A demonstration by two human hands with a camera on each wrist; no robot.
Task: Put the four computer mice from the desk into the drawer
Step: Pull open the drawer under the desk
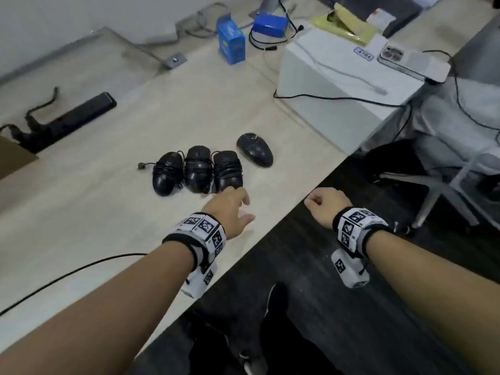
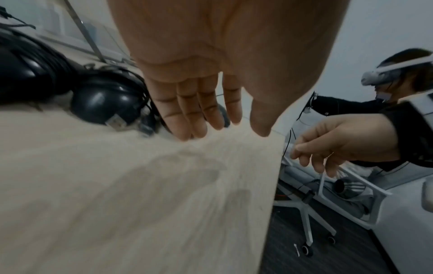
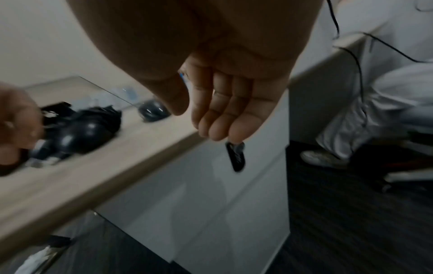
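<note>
Four black computer mice lie on the light wooden desk point(image 1: 108, 212). Three cord-wrapped mice point(image 1: 197, 170) sit side by side, and a fourth mouse point(image 1: 254, 152) lies apart to their right. My left hand point(image 1: 238, 201) hovers open just in front of the rightmost wrapped mouse point(image 1: 227, 169), fingers straight point(image 2: 187, 118). My right hand point(image 1: 316, 201) hangs off the desk's edge over the floor, loosely curled and holding nothing point(image 3: 211, 120). Below the desk stands a white drawer unit point(image 3: 211, 204) with a black handle point(image 3: 235, 157); its front looks closed.
A white box point(image 1: 338, 85) with a phone point(image 1: 414, 63) on top stands at the back right. A blue carton point(image 1: 231, 44), a blue pack point(image 1: 270, 24) and a black power strip point(image 1: 73, 120) lie further back. An office chair point(image 1: 433, 190) and another person point(image 2: 398, 83) are to the right.
</note>
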